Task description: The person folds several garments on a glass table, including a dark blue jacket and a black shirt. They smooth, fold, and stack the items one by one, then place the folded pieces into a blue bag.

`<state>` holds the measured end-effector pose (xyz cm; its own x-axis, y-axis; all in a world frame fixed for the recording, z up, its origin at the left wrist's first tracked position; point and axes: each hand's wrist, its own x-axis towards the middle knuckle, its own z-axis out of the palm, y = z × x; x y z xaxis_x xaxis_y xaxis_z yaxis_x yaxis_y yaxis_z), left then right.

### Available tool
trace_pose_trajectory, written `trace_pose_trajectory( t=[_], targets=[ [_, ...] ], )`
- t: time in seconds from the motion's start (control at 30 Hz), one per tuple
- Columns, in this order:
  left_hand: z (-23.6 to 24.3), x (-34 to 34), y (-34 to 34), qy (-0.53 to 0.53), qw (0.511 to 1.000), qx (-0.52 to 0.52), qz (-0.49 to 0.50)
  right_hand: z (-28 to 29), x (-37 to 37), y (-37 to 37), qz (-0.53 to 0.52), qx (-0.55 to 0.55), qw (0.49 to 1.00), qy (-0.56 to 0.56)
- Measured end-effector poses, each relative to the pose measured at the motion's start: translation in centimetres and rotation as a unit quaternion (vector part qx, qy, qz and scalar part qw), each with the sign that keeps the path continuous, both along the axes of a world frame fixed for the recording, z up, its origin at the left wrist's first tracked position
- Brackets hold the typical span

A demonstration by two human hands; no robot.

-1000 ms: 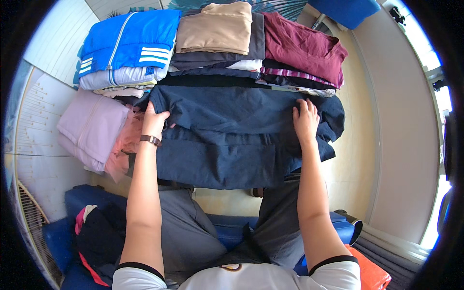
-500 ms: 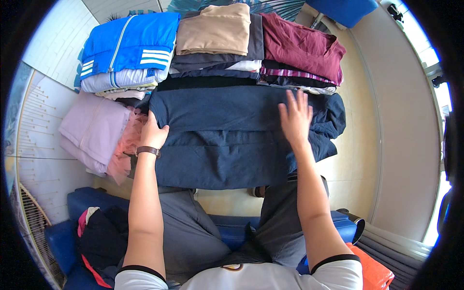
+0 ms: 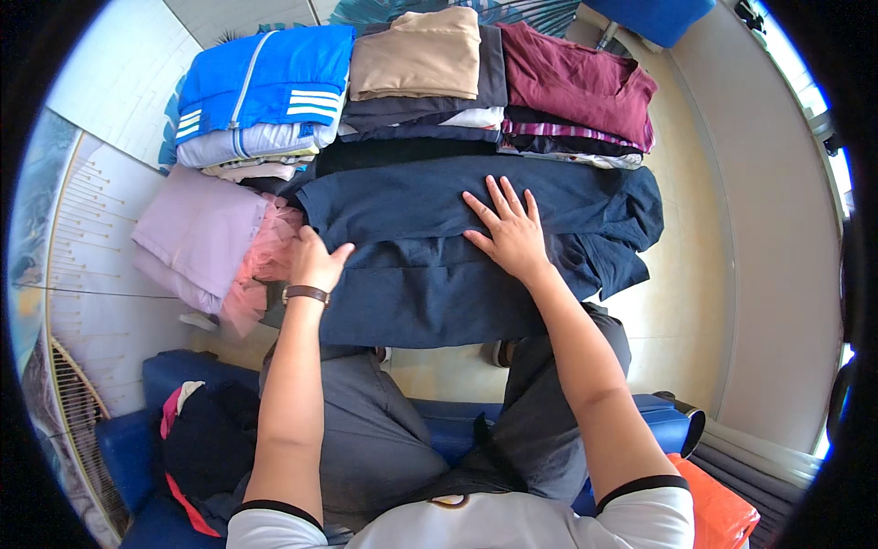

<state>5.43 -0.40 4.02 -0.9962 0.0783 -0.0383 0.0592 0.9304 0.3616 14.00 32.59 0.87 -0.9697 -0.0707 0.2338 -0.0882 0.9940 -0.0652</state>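
Observation:
A long navy garment (image 3: pixel 412 302) lies spread across the surface in front of me. My right hand (image 3: pixel 508 229) rests flat on its upper part, fingers spread. At its left end, my left hand (image 3: pixel 317 259) has the thumb stuck out and fingers bent by the fabric's edge. To the left sit a folded lilac garment (image 3: pixel 187 233) and pink tulle (image 3: pixel 270 242). Behind the navy cloth are three stacks, topped by a blue zip jacket (image 3: pixel 256 78), a beige piece (image 3: pixel 412 55) and a maroon top (image 3: pixel 572 78).
My legs (image 3: pixel 357 412) are below the clothes, over a blue seat (image 3: pixel 137 457). A dark heap with red trim (image 3: pixel 206 439) is at lower left, an orange item (image 3: pixel 722 503) at lower right. Another blue seat (image 3: pixel 649 18) stands behind, a pale wall (image 3: pixel 759 256) to the right.
My right hand has moved left along the navy garment to near its middle, fingers spread flat. My left thumb has lifted from the edge, and that hand sits slightly further right in view.

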Motion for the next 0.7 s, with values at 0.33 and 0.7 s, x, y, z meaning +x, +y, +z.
trace_pose_trajectory(
  t=[0.33, 0.7],
  targets=[
    [-1.4, -1.5, -3.4, 0.125, 0.986, -0.072, 0.085, 0.2, -0.2, -0.4, -0.006, 0.012, 1.000, -0.025],
    [-0.4, 5.7, 5.2, 0.154, 0.935, 0.141, -0.286, 6.7, 3.9, 3.0, 0.055, -0.228, 0.972, -0.004]
  ],
)
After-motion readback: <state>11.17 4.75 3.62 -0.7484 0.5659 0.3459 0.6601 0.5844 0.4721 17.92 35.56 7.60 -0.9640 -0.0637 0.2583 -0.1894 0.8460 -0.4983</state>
